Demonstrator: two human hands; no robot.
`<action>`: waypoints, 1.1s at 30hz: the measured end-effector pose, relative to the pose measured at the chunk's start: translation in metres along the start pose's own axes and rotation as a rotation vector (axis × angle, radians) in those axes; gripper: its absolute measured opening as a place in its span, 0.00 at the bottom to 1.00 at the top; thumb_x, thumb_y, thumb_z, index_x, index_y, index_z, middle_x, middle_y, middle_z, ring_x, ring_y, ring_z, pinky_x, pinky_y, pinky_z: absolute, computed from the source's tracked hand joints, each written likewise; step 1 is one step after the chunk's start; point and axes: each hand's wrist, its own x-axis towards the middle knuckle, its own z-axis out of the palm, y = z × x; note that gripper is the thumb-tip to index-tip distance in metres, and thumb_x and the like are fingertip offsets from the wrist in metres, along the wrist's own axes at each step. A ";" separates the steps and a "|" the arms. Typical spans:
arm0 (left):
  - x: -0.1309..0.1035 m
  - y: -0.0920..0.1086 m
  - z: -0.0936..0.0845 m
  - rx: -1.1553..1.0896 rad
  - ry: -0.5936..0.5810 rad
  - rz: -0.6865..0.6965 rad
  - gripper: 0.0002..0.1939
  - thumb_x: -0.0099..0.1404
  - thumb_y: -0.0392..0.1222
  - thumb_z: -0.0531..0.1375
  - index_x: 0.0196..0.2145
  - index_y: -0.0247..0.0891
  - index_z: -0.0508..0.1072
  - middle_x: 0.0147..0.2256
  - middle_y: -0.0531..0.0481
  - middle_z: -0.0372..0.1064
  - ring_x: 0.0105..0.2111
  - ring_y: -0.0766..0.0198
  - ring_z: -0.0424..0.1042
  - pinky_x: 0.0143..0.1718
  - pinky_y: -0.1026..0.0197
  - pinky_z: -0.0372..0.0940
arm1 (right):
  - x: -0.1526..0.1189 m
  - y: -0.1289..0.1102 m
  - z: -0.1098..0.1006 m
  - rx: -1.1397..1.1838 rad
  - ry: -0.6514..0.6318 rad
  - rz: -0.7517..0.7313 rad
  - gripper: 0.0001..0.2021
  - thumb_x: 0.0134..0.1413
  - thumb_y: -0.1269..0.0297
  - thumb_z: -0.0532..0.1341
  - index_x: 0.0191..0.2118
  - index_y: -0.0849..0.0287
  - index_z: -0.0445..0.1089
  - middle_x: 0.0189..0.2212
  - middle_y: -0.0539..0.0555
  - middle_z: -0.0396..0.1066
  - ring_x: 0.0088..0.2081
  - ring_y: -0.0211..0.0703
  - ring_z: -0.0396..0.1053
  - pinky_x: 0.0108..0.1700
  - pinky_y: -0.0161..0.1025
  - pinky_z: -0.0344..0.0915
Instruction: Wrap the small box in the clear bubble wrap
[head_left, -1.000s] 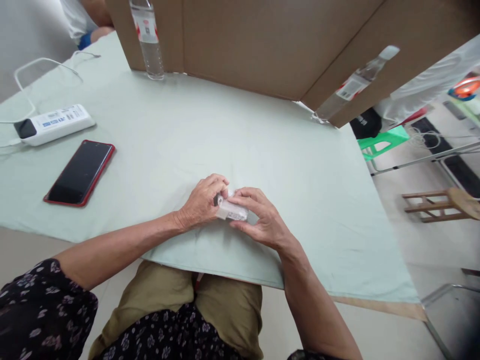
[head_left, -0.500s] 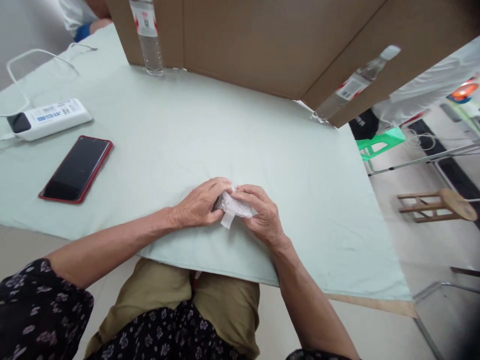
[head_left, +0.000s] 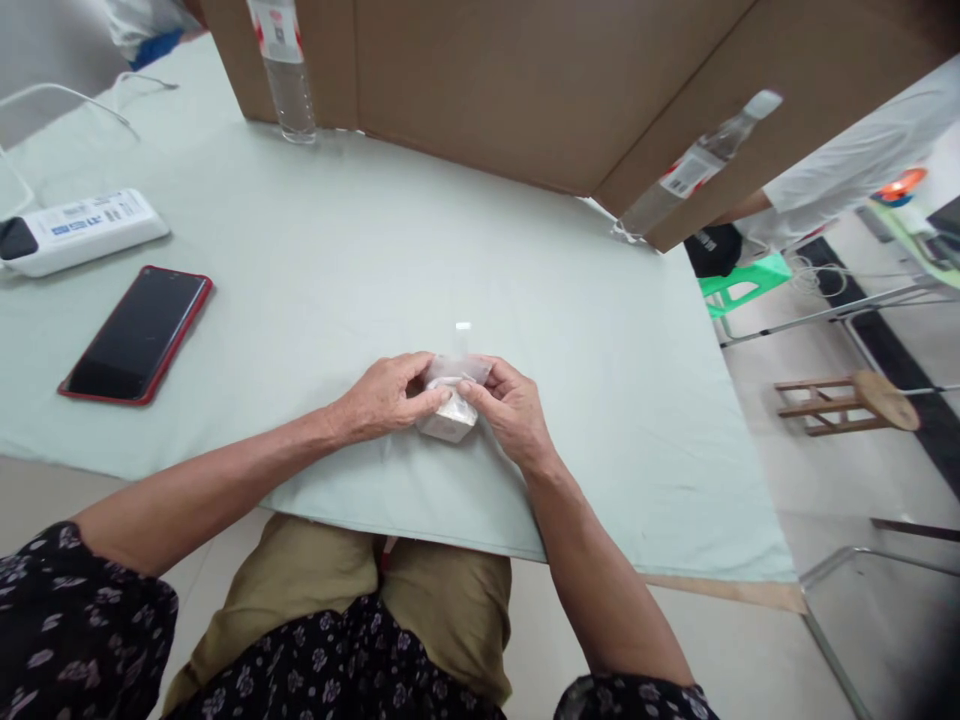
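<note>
Near the table's front edge, a small whitish box-shaped packet (head_left: 448,424) is held between my two hands. A translucent plastic film (head_left: 457,370) covers its upper part, and a clear strip with a white end (head_left: 463,327) sticks up from it, away from me. My left hand (head_left: 386,397) grips the packet from the left, thumb on top. From the right, my right hand (head_left: 514,405) pinches the film with thumb and fingers. The thumbs nearly meet over the packet. Some fingertips are hidden behind the film.
On the pale green tablecloth (head_left: 360,250) lie a black phone with a red case (head_left: 139,335) and a white device with a cable (head_left: 86,230). Two water bottles (head_left: 291,95) (head_left: 694,170) stand against a cardboard screen (head_left: 480,90). A wooden stool (head_left: 847,402) is on the right.
The packet has been turned: its boxy end now faces me, and the strip that hung toward me points away. My right thumb has moved onto the top of the film.
</note>
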 end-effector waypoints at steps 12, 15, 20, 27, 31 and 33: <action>0.004 -0.009 0.003 -0.284 -0.035 -0.111 0.30 0.60 0.49 0.61 0.57 0.33 0.67 0.34 0.49 0.74 0.34 0.62 0.72 0.36 0.60 0.65 | -0.019 -0.007 -0.017 -0.644 0.073 -0.377 0.29 0.52 0.50 0.69 0.58 0.53 0.66 0.48 0.57 0.75 0.42 0.48 0.74 0.41 0.46 0.70; 0.004 -0.007 0.002 -0.335 -0.043 -0.105 0.25 0.59 0.46 0.62 0.53 0.33 0.69 0.37 0.48 0.75 0.35 0.62 0.73 0.37 0.61 0.67 | -0.020 -0.001 -0.010 -0.795 -0.011 -0.464 0.36 0.51 0.46 0.70 0.62 0.53 0.63 0.53 0.61 0.74 0.48 0.56 0.73 0.48 0.52 0.70; 0.005 -0.005 0.002 -0.337 -0.038 -0.094 0.20 0.58 0.45 0.62 0.47 0.34 0.71 0.37 0.48 0.75 0.36 0.62 0.74 0.38 0.60 0.68 | -0.022 0.002 -0.003 -0.940 0.015 -0.561 0.35 0.55 0.50 0.68 0.65 0.55 0.61 0.52 0.62 0.74 0.51 0.60 0.71 0.50 0.57 0.67; 0.006 -0.002 -0.002 -0.448 -0.088 -0.124 0.16 0.60 0.48 0.61 0.40 0.34 0.74 0.36 0.48 0.76 0.35 0.62 0.73 0.38 0.61 0.67 | -0.021 0.002 -0.005 -0.910 -0.031 -0.561 0.34 0.56 0.53 0.67 0.65 0.54 0.60 0.52 0.61 0.75 0.49 0.57 0.72 0.49 0.54 0.68; 0.007 0.001 0.000 -0.466 -0.020 -0.165 0.15 0.62 0.50 0.59 0.33 0.34 0.76 0.29 0.51 0.73 0.31 0.64 0.70 0.33 0.63 0.63 | -0.019 -0.001 -0.005 -0.821 -0.053 -0.467 0.33 0.55 0.51 0.69 0.64 0.52 0.63 0.52 0.59 0.76 0.49 0.56 0.73 0.51 0.55 0.69; 0.007 0.003 0.002 -0.476 0.024 -0.195 0.15 0.62 0.49 0.58 0.31 0.34 0.76 0.26 0.52 0.71 0.28 0.66 0.67 0.30 0.65 0.61 | -0.020 -0.003 -0.003 -0.769 -0.066 -0.418 0.32 0.54 0.50 0.69 0.63 0.51 0.64 0.53 0.59 0.76 0.50 0.56 0.74 0.52 0.55 0.70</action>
